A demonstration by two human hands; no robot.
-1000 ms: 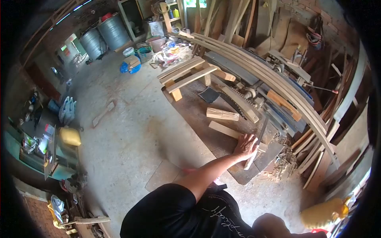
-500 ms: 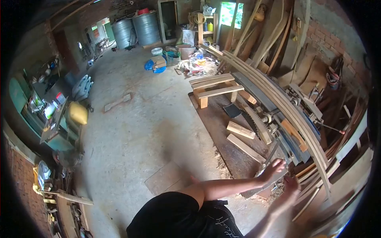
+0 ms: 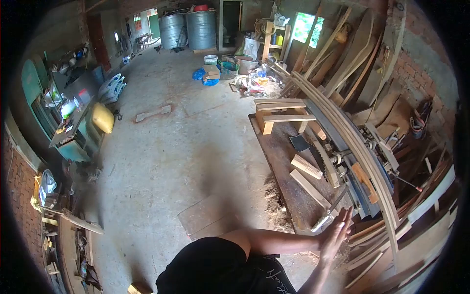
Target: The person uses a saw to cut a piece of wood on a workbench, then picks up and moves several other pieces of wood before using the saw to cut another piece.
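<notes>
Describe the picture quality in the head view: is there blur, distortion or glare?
Head view: strong fisheye bending with black corners; the window is overexposed and glaring; the pressed-together hands are slightly motion-blurred; the concrete floor is evenly daylit, while the walls stay dim.

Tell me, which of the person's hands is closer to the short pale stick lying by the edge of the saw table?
I can't pick one. The left hand and right hand are pressed flat together, just right of and below the pale stick, not touching it.
</notes>
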